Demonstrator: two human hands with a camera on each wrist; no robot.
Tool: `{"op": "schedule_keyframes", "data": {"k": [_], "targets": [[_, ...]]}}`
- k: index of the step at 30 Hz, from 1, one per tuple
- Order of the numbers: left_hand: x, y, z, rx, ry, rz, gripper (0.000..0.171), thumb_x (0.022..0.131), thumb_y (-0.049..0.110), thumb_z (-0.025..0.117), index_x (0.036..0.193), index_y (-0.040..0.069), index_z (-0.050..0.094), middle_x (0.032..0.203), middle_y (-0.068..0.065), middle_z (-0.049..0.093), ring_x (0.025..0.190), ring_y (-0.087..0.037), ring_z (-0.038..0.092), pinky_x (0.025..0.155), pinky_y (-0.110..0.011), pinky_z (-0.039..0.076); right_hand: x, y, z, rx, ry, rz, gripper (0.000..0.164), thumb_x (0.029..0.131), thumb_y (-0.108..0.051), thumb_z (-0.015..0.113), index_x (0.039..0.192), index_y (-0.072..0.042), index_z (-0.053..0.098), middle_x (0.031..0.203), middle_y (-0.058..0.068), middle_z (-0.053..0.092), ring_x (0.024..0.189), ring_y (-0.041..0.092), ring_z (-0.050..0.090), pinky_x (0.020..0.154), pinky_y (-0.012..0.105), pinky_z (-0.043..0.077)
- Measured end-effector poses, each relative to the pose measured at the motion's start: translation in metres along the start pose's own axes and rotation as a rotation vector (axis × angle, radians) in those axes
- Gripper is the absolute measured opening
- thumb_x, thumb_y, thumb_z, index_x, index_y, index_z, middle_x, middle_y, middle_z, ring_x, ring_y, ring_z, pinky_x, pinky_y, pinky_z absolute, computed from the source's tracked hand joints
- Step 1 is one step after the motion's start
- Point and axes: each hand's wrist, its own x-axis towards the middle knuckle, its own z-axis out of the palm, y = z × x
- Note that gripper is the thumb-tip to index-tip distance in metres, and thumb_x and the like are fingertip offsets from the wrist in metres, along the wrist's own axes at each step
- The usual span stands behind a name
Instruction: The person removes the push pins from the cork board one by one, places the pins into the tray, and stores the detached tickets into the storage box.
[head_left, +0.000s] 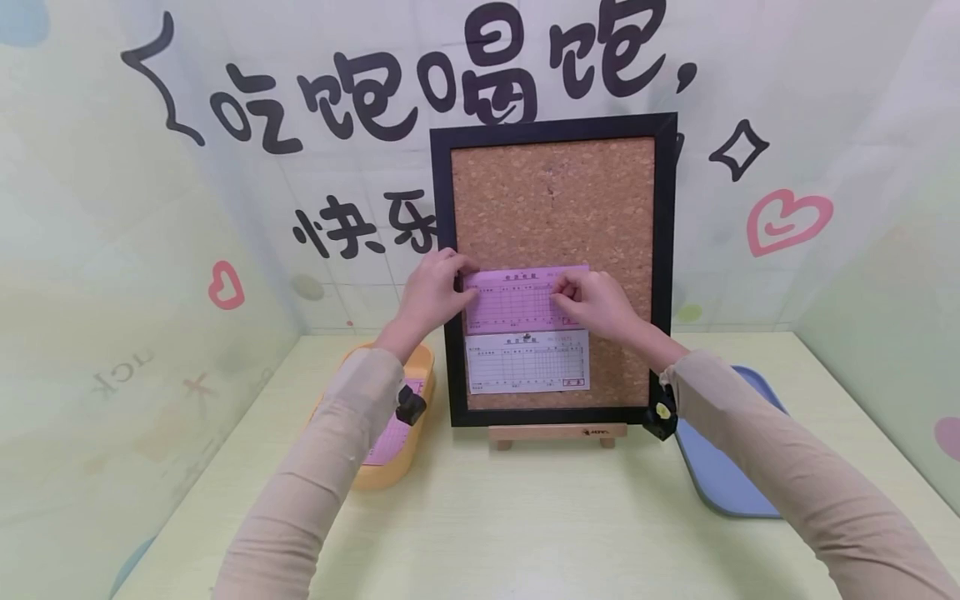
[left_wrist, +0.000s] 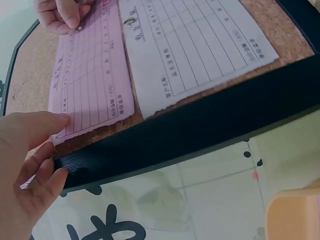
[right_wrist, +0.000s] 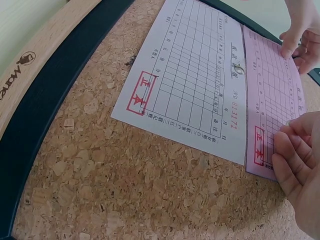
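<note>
A pink receipt slip (head_left: 517,302) lies against the framed cork board (head_left: 555,208), directly above a white receipt slip (head_left: 525,363). My left hand (head_left: 437,287) holds the pink slip's upper left corner, thumb on its face and the other fingers by the frame's edge. My right hand (head_left: 596,302) is at the pink slip's right part, thumb and index finger pinching a small pin (left_wrist: 78,28), mostly hidden by the fingertips, at the paper. A metallic pushpin (right_wrist: 238,68) sits at the white slip's top middle.
The board leans on a small wooden easel (head_left: 558,432). On the left stands a yellow basket (head_left: 420,375) with pink slips (head_left: 393,433) inside, partly behind my left arm. A blue tray (head_left: 727,475) lies on the right, partly under my right arm. A printed wall stands behind.
</note>
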Motion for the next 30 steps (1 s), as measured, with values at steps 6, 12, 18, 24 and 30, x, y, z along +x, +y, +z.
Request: {"op": "schedule_keyframes", "data": {"k": [6,12,18,24,30], "targets": [[0.0012,0.0015,-0.0002,0.012,-0.025,-0.017,0.023,0.076,0.013,0.069,0.097,0.005,0.067,0.092,-0.007,0.058,0.088,-0.022,0.05,0.076,-0.035,0.042,-0.0009,-0.0004,-0.0003,-0.003,0.004,-0.008,0.008,0.088,-0.011,0.057,0.087,-0.005,0.062,0.075,0.006,0.059,0.061,0.016,0.051,0.053,0.025,0.043],[0.0012,0.0025,-0.0005,-0.013,-0.03,-0.026,0.024,0.077,0.012,0.068,0.099,0.004,0.066,0.097,-0.008,0.055,0.09,-0.022,0.049,0.076,-0.034,0.043,-0.0007,-0.0007,0.0006,0.001,0.005,-0.011,0.008,0.087,-0.01,0.057,0.086,-0.005,0.062,0.074,0.006,0.06,0.06,0.016,0.051,0.052,0.025,0.042],[0.0034,0.0038,-0.001,-0.017,-0.04,-0.03,0.022,0.079,0.011,0.065,0.1,0.005,0.065,0.097,-0.007,0.057,0.09,-0.021,0.05,0.077,-0.033,0.044,-0.0001,-0.0003,0.0003,0.0,0.004,-0.006,0.008,0.088,-0.009,0.056,0.087,-0.004,0.063,0.074,0.007,0.06,0.06,0.016,0.05,0.052,0.025,0.041],[0.0045,0.0058,-0.0016,0.017,-0.059,-0.035,0.023,0.078,0.013,0.066,0.1,0.006,0.066,0.097,-0.007,0.059,0.091,-0.022,0.049,0.077,-0.035,0.042,-0.0005,-0.0006,0.0005,0.0,0.009,-0.019,0.007,0.087,-0.009,0.057,0.086,-0.004,0.063,0.074,0.006,0.06,0.061,0.016,0.05,0.053,0.026,0.041],[0.0046,0.0066,-0.0021,-0.003,-0.05,-0.024,0.02,0.077,0.012,0.067,0.096,0.004,0.067,0.092,-0.008,0.057,0.088,-0.022,0.05,0.075,-0.034,0.043,-0.0003,-0.0004,-0.0001,0.0,0.009,-0.021,0.008,0.087,-0.009,0.057,0.087,-0.004,0.063,0.074,0.006,0.06,0.061,0.016,0.05,0.053,0.026,0.041]]}}
